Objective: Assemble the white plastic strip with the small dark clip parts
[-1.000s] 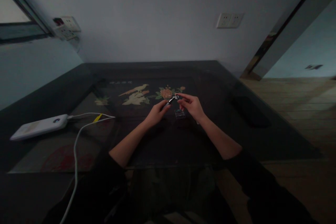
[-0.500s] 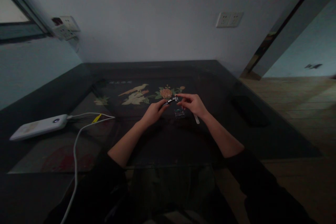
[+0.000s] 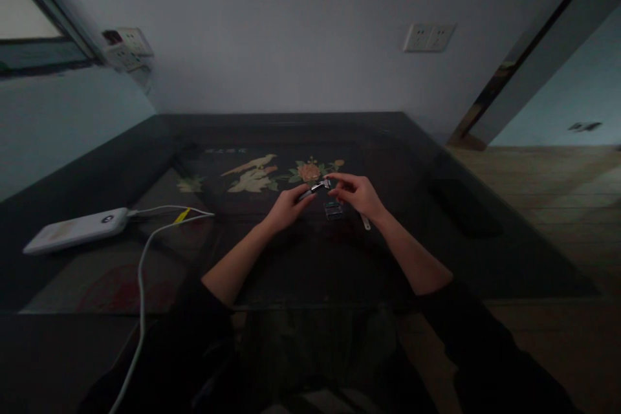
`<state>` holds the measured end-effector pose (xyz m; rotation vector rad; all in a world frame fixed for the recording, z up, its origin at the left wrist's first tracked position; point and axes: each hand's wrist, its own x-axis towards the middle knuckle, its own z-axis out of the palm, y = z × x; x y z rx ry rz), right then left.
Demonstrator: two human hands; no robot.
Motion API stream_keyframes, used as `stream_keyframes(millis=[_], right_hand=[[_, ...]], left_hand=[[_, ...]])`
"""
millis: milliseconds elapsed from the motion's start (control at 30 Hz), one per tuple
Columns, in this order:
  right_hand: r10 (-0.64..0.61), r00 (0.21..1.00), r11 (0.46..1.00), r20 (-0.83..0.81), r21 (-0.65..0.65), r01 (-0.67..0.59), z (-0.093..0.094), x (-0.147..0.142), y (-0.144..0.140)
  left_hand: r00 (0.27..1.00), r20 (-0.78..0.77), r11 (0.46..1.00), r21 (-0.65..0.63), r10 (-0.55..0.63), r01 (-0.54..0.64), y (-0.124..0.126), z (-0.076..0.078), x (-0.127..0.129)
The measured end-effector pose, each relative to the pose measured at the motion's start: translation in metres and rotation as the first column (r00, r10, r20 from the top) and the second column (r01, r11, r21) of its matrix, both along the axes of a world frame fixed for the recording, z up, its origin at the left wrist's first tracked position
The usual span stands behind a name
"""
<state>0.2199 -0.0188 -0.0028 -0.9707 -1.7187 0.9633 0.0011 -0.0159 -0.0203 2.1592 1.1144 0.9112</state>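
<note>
- A flat white power bank [image 3: 77,230] lies at the far left of the dark glass-topped table [image 3: 436,142], with a white cable [image 3: 140,272] running from its end, looping across the glass and dropping off the near edge; a small yellow tag [image 3: 182,215] sits on the cable.
- Under the glass, a painted panel of pale birds and an orange flower [image 3: 272,173] lies just beyond the hands.
- The left hand [image 3: 286,208] is closed in a pinch on one end of a small dark and silvery metal piece [image 3: 316,187], holding it just above the table; what the piece is cannot be made out in this dim light.
- The right hand [image 3: 356,194] meets it from the other side, thumb and forefinger closing on the piece's shiny tip while the other fingers curl loosely.
- A small clear square part [image 3: 332,209] rests on the glass right below the two hands, and a thin pale strip [image 3: 365,222] lies beside the right wrist, touching neither hand as far as I can tell.
- As I read it, the step in hand is fine work on the metal piece's tip, one hand bracing, the other working.
- The next move likely calls for a steady left pinch and a small, precise pull or twist from the right fingertips, kept over the table so loose parts do not stray.
</note>
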Motion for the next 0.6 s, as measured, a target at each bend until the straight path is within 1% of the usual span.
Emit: stream_keyframes(millis=[67, 133, 200, 267, 333, 400, 467, 533, 600], right_hand=[[-0.032, 0.997, 0.999, -0.075, -0.015, 0.031, -0.003, -0.007, -0.003], [-0.082, 0.992, 0.997, -0.093, -0.011, 0.081, -0.006, -0.012, -0.005], [-0.12, 0.991, 0.993, -0.062, 0.003, 0.12, -0.007, -0.014, -0.005], [-0.136, 0.991, 0.991, 0.005, 0.022, 0.135, -0.008, -0.011, -0.003], [-0.123, 0.988, 0.992, 0.096, 0.038, 0.12, -0.007, -0.004, 0.0], [-0.075, 0.979, 0.997, 0.188, 0.036, 0.07, -0.005, 0.003, 0.004], [-0.025, 0.969, 1.0, 0.247, 0.025, 0.019, -0.004, 0.008, 0.007], [-0.002, 0.966, 1.0, 0.258, 0.019, -0.003, -0.004, 0.01, 0.008], [-0.016, 0.974, 1.0, 0.224, 0.024, 0.011, -0.005, 0.009, 0.008]], left_hand=[[0.998, 0.066, 1.0, -0.013, 0.007, -0.006, -0.001, -0.003, 0.004], [0.995, 0.088, 0.999, -0.02, 0.034, -0.033, -0.002, -0.006, 0.007], [0.996, 0.05, 0.997, -0.02, 0.077, -0.076, -0.003, -0.007, 0.007], [0.993, -0.027, 0.994, -0.011, 0.111, -0.111, -0.003, -0.006, 0.004], [0.988, -0.111, 0.994, 0.013, 0.11, -0.109, -0.002, -0.003, 0.0], [0.978, -0.191, 0.996, 0.043, 0.08, -0.073, -0.002, 0.001, -0.004], [0.968, -0.245, 0.997, 0.062, 0.058, -0.044, -0.001, 0.003, -0.006], [0.966, -0.251, 0.997, 0.063, 0.056, -0.042, 0.0, 0.002, -0.007], [0.977, -0.206, 0.997, 0.046, 0.063, -0.055, 0.0, 0.0, -0.005]])
